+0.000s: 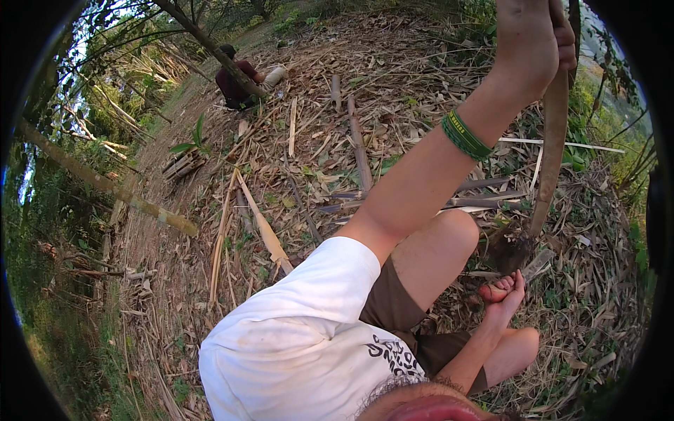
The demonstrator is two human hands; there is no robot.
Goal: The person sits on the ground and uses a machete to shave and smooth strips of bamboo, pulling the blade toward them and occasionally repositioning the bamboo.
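My left arm is raised to the upper right, with a green band around it. The fingers of my left hand (537,45) wrap around a long brown stalk (552,144), which looks like bamboo and stands nearly upright, slightly curved. Its lower end meets a dark clump at the ground. Low down beside that end, my right hand (507,288) is closed around a tool with a red handle end (485,292). A flat grey blade (539,264) seems to extend from this fist toward the stalk's foot; the blade's tip blends into the litter.
Split bamboo strips (263,223) and dark cut poles (359,144) lie over the leaf-covered slope. A thin trunk (105,179) and a leaning branch (203,38) cross the left side. Another person (237,83) sits on the ground farther up. Bent knees are close to my right hand.
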